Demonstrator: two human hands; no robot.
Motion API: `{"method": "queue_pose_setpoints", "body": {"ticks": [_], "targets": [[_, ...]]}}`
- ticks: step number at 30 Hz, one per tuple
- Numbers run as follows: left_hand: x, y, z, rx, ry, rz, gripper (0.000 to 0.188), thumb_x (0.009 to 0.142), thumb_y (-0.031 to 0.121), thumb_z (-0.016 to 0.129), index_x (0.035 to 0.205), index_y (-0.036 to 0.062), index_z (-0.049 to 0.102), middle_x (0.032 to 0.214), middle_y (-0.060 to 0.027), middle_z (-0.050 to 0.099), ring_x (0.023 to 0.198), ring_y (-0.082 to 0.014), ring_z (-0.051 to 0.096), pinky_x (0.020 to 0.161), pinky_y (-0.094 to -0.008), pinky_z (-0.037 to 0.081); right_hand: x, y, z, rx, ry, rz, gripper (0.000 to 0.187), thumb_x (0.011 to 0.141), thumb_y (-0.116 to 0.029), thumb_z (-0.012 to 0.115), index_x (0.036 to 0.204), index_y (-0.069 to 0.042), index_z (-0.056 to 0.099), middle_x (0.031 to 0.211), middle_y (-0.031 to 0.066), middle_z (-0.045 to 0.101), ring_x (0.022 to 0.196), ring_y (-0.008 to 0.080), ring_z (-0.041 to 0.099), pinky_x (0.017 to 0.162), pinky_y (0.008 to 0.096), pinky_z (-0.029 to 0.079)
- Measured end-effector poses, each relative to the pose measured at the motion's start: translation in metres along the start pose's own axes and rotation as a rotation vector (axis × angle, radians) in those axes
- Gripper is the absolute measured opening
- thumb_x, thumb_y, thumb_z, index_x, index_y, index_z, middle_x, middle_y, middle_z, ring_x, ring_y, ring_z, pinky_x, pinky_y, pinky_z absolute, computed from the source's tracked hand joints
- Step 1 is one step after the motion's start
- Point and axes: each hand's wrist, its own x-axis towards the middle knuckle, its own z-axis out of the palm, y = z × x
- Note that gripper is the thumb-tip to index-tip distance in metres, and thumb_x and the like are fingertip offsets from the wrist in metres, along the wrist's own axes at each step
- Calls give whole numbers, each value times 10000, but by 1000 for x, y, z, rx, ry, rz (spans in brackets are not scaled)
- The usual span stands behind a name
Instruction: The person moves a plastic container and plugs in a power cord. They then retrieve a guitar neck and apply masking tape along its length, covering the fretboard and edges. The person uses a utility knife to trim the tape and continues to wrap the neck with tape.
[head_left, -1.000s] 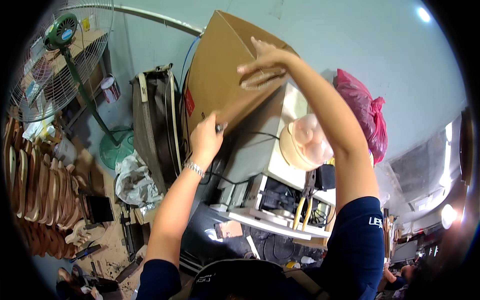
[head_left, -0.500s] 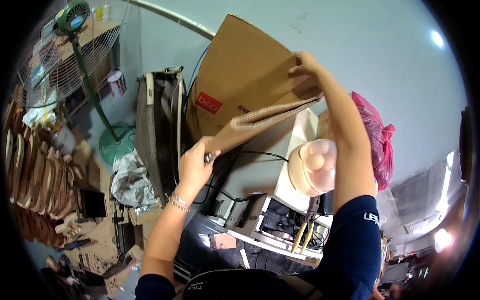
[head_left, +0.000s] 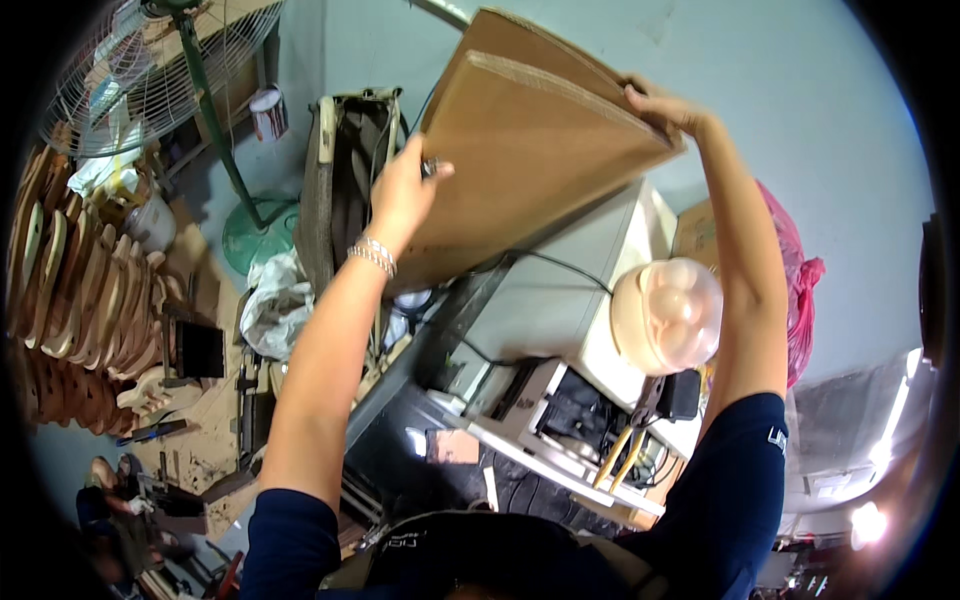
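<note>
The brown cardboard [head_left: 540, 170] is being held up from about twelve to one o'clock. Half a second ago its near panel was being tipped toward the camera, with a red printed patch showing on the panel behind; now the near panel is being turned up face-on and the patch is being hidden. By this, it seems, the two panels are being brought closer together and the cardboard is being steadied from both sides. Between one and two o'clock, the upper corner is being gripped by the curled fingers of the right hand [head_left: 665, 108]. At eleven o'clock, a small dark object [head_left: 431, 168] is being clasped in the left hand [head_left: 400, 192], which is being held against the left edge; whether cardboard is being pinched there too cannot be told. A grey cabinet [head_left: 545, 285] is being overlapped, and a cream container [head_left: 637, 320] is being left untouched at three o'clock.
</note>
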Motion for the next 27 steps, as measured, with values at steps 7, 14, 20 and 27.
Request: {"method": "queue_pose_setpoints", "body": {"ticks": [7, 14, 20, 27], "targets": [[36, -34, -16, 190, -51, -36, 390, 813, 392, 615, 1081, 124, 520, 944, -110, 653, 896, -304, 608, 719, -415, 469, 13, -27, 8, -213, -74, -236, 1183, 462, -421, 873, 1375, -25, 232, 1348, 179, 360, 1269, 303, 321, 1060, 391, 258], [4, -59, -86, 448, 404, 50, 575, 797, 526, 579, 1225, 152, 491, 1147, -121, 479, 930, -338, 581, 729, -422, 493, -2, -8, 21, -250, 202, -306, 917, 438, -386, 874, 1164, -1, 466, 1069, 166, 579, 1024, 291, 545, 889, 342, 415], [-6, -111, -96, 558, 10, -533, 845, 684, 568, 674, 1332, 134, 347, 1002, -199, 625, 942, -379, 602, 752, -441, 490, -27, -10, 23, -570, 340, -295, 637, 449, -255, 861, 898, -31, 469, 809, 132, 560, 787, 307, 531, 715, 367, 424], [-19, -147, -112, 665, 69, -476, 382, 773, 246, 619, 1060, 65, 444, 899, -212, 635, 865, -408, 597, 705, -479, 474, -25, -13, -23, -901, 411, -185, 641, 506, -181, 837, 1023, -43, 484, 887, 140, 592, 802, 326, 562, 699, 372, 443]]}}
